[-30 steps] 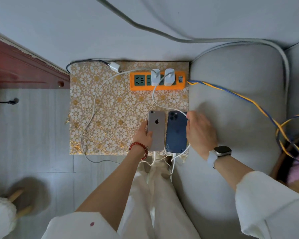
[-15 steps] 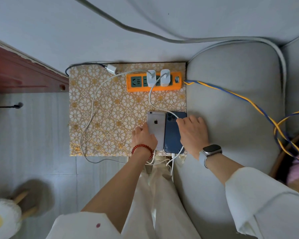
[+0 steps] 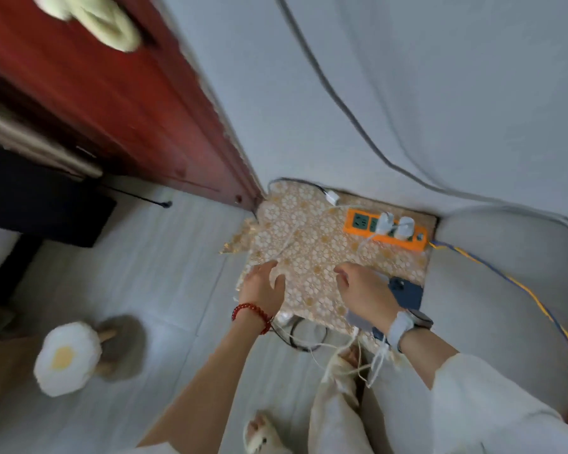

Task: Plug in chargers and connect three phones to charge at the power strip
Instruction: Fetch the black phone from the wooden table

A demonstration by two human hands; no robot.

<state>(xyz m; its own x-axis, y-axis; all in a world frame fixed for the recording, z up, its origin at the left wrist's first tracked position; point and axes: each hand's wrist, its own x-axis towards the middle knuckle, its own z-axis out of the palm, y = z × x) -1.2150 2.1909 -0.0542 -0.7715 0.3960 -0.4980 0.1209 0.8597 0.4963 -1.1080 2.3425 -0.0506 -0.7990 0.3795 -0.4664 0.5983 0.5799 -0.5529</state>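
Note:
An orange power strip (image 3: 358, 232) lies at the back of a small table covered with a gold flowered cloth (image 3: 322, 257). Two white chargers (image 3: 385, 222) (image 3: 406, 227) sit plugged into it, and their white cables run forward. A third white charger (image 3: 332, 196) lies loose at the table's back edge. The blue phone (image 3: 407, 293) rests at the right front. A silver phone (image 3: 358, 318) shows only as a grey end under my right wrist. My right hand (image 3: 363, 290) hovers over it, fingers loosely bent. My left hand (image 3: 263, 285) is spread over a white cable (image 3: 287, 247) at the left front.
A red wooden door (image 3: 128, 103) rises to the left. A grey sofa (image 3: 505, 290) stands against the table's right side, and a yellow-and-blue cord (image 3: 512, 283) lies across it. A black cable loop (image 3: 305, 335) and white cable ends hang off the front. A fried-egg slipper (image 3: 66, 358) lies on the floor.
The view has swung left and tilted. Both hands have left the two phones. My left hand moved to the table's left front, and my right hand lifted off the blue phone.

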